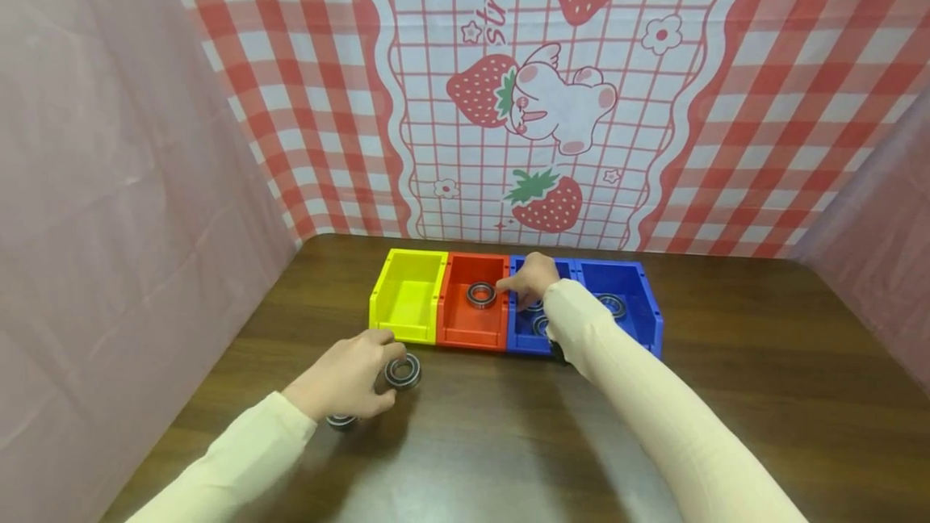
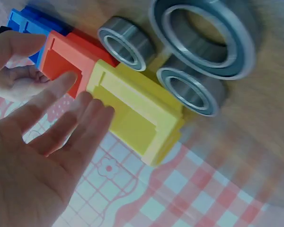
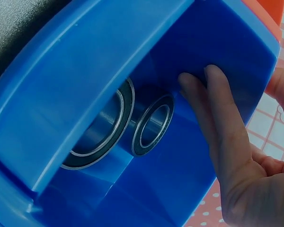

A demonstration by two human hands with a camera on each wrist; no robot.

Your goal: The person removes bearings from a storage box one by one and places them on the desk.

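My left hand [image 1: 349,378] is over the table beside several ball bearings, its fingers [image 2: 57,118] extended and holding nothing. A bearing [image 1: 403,372] is just past the fingertips, and another bearing [image 1: 341,421] is partly hidden under the hand. In the left wrist view a large bearing [image 2: 248,52] appears close, near two smaller ones. My right hand [image 1: 536,277] reaches into the left blue bin [image 1: 525,339]. Its fingers [image 3: 227,127] hang loosely inside, apart from a small bearing [image 3: 154,127] and a larger bearing [image 3: 125,118] on the bin floor.
A yellow bin [image 1: 407,301], a red bin [image 1: 472,331] and a second blue bin [image 1: 639,329] join the row. One bearing [image 1: 481,307] lies in the red bin, another bearing [image 1: 613,307] in the right blue bin. A printed cloth [image 1: 327,103] hangs behind the wooden table [image 1: 465,442].
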